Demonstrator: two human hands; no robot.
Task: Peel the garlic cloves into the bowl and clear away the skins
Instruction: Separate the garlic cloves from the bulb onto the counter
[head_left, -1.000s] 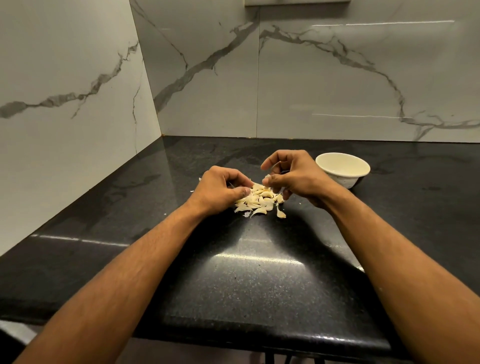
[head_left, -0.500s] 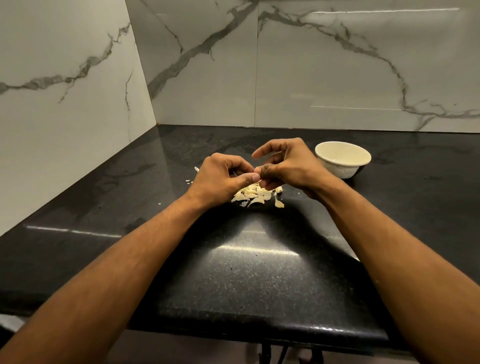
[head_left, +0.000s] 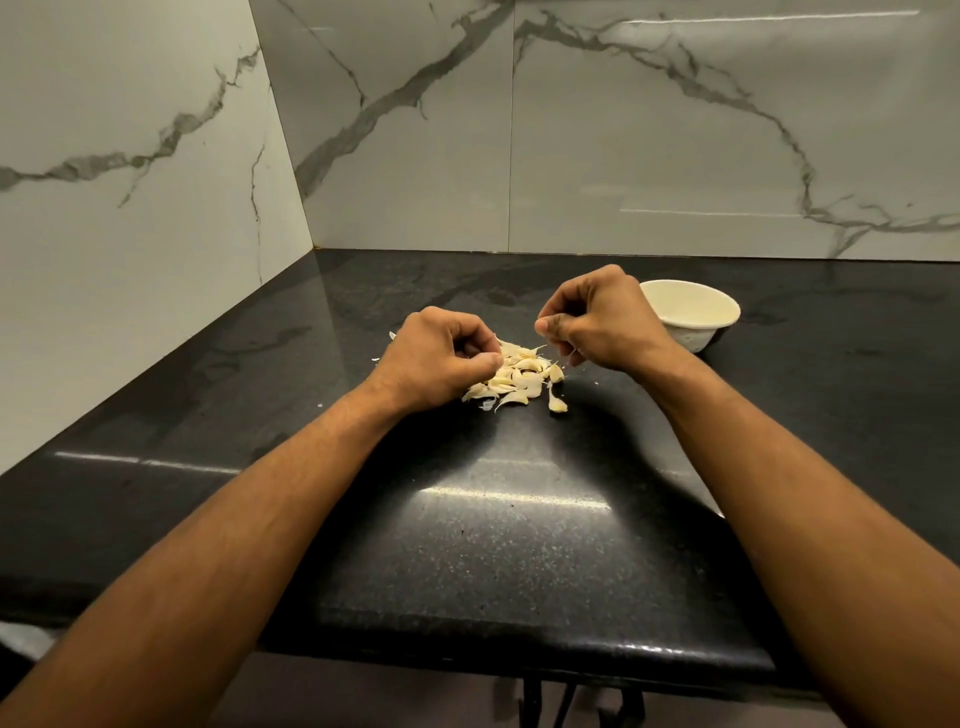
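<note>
Garlic: your pile lies mid-counter.
Left hand: curled at the pile's left edge; contents hidden.
Right hand: pinching a skin above the pile.
Bowl: toward the counter's back edge, just right of your right hand.

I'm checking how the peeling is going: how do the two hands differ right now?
The left hand sits low, its fingertips at the garlic pile; the right hand is raised above it. The right hand is nearer the bowl; the left hand is farther from it. A thin strip of skin hangs from the right hand; what the left grips is hidden. Both are curled, knuckles up.
</note>
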